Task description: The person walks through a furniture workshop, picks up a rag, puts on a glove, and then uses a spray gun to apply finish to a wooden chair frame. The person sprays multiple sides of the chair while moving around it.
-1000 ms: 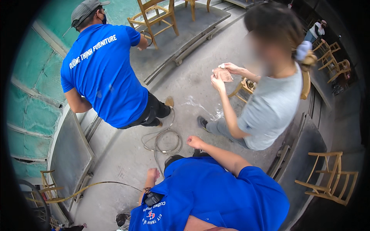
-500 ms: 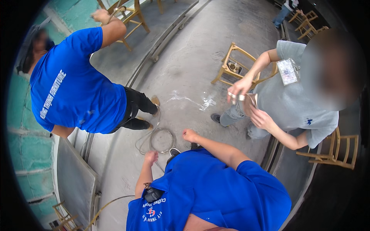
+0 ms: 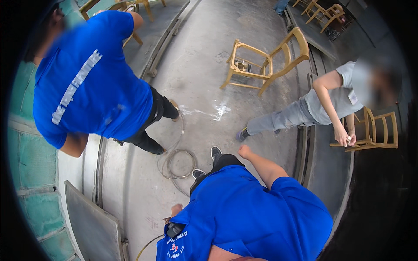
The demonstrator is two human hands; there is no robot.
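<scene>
My right hand (image 3: 244,151) hangs low in front of me with its fingers curled in, and nothing shows in it. At my left side, my left hand (image 3: 176,209) is mostly covered by my blue shirt, so its fingers are hidden. A loose coil of thin hose (image 3: 195,162) lies on the floor by my shoes, apart from both hands. Farther ahead stands a bare wooden chair frame (image 3: 270,65), with a small round container (image 3: 241,65) seen through its open seat.
A co-worker in blue (image 3: 91,82) stands left, beside more chairs. At right, a co-worker in grey (image 3: 333,102) fingers a small pale thing near another wooden chair (image 3: 385,130). Floor rails (image 3: 305,143) run along that side. A grey panel (image 3: 93,222) leans at lower left.
The co-worker in grey has moved off to the right, baring the chair frame. My right hand has swung rightward; my left has dropped back behind the shirt. The view has shifted.
</scene>
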